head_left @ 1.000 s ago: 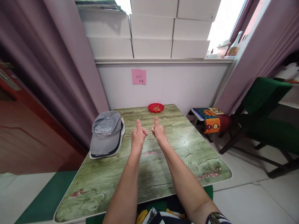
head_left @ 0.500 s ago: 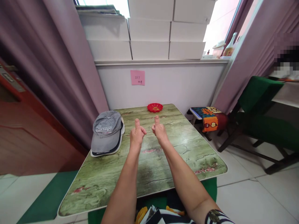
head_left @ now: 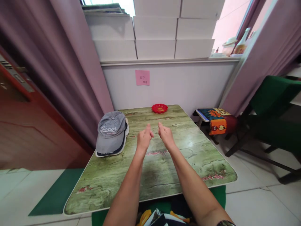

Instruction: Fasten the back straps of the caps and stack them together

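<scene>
Both hands are held side by side above the middle of the green wood-patterned table (head_left: 155, 175), a small gap between them. My left hand (head_left: 144, 138) is closed with its fingers curled in and the thumb on top; nothing shows in it. Curled the same way, my right hand (head_left: 166, 135) has its thumb bent towards the left hand and holds nothing visible. A red scalloped dish (head_left: 159, 108) lies beyond them at the table's back edge. To the left, a grey cap (head_left: 110, 133) rests on top of other headwear with dark and white brims.
A pink note (head_left: 142, 78) is stuck on the wall behind the table. White boxes (head_left: 155, 28) are stacked on the ledge above. On the right are a stool with a patterned cloth (head_left: 217, 121) and a green chair (head_left: 275, 94). A red door (head_left: 35, 131) stands left.
The thumbs, upright before, have tipped inward and bent towards each other. My hands are a little lower against the table, and the whole view has shifted slightly.
</scene>
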`<state>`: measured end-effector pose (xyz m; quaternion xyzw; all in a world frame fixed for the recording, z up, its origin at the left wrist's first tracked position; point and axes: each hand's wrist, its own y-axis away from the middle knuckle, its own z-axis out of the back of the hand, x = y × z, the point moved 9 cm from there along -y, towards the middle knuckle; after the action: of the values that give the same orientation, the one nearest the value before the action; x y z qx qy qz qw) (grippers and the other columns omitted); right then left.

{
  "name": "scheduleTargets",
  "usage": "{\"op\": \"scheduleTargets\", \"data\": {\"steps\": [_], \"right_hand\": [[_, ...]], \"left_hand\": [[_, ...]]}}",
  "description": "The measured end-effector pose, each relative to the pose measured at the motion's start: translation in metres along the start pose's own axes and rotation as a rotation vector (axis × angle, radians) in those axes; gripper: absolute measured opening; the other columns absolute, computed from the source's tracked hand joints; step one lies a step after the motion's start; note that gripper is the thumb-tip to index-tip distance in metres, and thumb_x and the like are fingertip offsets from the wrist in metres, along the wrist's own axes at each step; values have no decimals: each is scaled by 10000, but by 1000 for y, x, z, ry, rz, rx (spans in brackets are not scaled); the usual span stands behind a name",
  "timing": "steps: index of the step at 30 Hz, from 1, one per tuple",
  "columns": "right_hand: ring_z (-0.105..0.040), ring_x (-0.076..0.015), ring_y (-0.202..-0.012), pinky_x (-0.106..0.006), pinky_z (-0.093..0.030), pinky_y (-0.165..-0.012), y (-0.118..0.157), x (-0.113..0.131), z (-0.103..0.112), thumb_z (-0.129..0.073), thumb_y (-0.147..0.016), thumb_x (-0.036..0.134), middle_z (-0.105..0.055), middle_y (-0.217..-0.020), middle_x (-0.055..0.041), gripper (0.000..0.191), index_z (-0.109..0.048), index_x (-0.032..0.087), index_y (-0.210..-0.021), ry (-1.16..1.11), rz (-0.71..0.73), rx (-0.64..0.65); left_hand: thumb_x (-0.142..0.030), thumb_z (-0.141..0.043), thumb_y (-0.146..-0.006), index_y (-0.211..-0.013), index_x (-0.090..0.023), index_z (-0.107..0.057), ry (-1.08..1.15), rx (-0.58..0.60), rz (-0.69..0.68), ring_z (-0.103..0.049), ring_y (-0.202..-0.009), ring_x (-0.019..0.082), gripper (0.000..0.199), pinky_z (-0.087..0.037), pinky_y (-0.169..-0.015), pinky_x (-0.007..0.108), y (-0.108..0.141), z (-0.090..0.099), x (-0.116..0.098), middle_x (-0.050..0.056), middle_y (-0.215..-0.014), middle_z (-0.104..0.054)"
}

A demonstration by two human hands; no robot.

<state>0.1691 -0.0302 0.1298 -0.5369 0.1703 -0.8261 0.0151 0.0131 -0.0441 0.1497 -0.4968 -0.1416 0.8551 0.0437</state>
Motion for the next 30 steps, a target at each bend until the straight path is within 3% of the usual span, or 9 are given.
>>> {"op": "scheduleTargets", "data": {"steps": [3, 5, 7, 9, 13, 23, 25, 27, 30], "right_hand": [[-555, -149, -613, -243, -313, -584, 6, -28, -6, -501, -929, 447, -652, -661, -13, 336, -643, 189, -766, 221, -23, 24], [-582, -155, -655, -244, -299, -590, 14, -55, -13, -541, -911, 337, -689, -727, -29, 202, -665, 193, -841, 348, -63, 62], [-590, -158, -665, -249, -285, -589, 24, -78, -23, -515, -928, 327, -691, -722, -42, 244, -671, 193, -796, 440, -72, 122], [-591, -156, -654, -255, -270, -581, 32, -92, -29, -494, -941, 351, -696, -727, -40, 271, -683, 200, -819, 492, -54, 144], [-593, -153, -630, -266, -248, -570, 41, -100, -38, -475, -942, 426, -703, -721, -25, 321, -699, 224, -830, 523, -6, 193], [-620, -174, -631, -268, -247, -565, 40, -98, -43, -426, -950, 477, -708, -698, -19, 372, -695, 245, -839, 529, -40, 230], [-636, -185, -643, -271, -255, -565, 41, -98, -44, -413, -954, 487, -709, -695, -23, 386, -691, 245, -837, 520, -32, 240], [-645, -189, -642, -272, -266, -563, 42, -99, -45, -410, -954, 490, -709, -690, -23, 392, -683, 244, -818, 510, -26, 246], [-658, -191, -652, -272, -291, -571, 42, -100, -45, -420, -949, 487, -720, -716, -17, 380, -674, 246, -803, 489, -19, 248]], "left_hand": [[-555, -438, -920, -753, -180, -656, -263, 43, -33, -609, -642, 183, 465, -444, -626, 283, 10, -13, 22, 35, -642, -635], [-429, -551, -887, -948, -165, -672, -443, 63, -74, -654, -856, 230, 297, -481, -773, 326, 22, -23, 43, 87, -885, -699], [-353, -597, -866, -1155, -141, -624, -561, 67, -139, -594, -1132, 285, 360, -446, -967, 397, 35, -33, 63, 163, -1178, -652], [-348, -620, -854, -1265, -132, -570, -627, 100, -180, -496, -1284, 326, 466, -367, -1080, 474, 47, -44, 81, 201, -1349, -555], [-383, -594, -877, -1306, -163, -547, -666, 170, -216, -407, -1367, 343, 485, -291, -1138, 544, 59, -54, 98, 180, -1418, -507], [-354, -602, -868, -1340, -159, -533, -597, 204, -173, -355, -1409, 349, 515, -277, -1161, 576, 61, -51, 102, 179, -1471, -460], [-320, -612, -857, -1301, -174, -563, -552, 205, -178, -415, -1370, 331, 470, -326, -1144, 550, 56, -45, 100, 162, -1429, -508], [-276, -588, -869, -1256, -201, -589, -487, 168, -220, -498, -1295, 284, 395, -400, -1104, 481, 39, -25, 88, 134, -1359, -567], [-256, -524, -911, -1180, -220, -621, -457, -38, -320, -556, -1196, 246, 289, -435, -1056, 419, -10, 44, 53, 113, -1227, -629]]}}
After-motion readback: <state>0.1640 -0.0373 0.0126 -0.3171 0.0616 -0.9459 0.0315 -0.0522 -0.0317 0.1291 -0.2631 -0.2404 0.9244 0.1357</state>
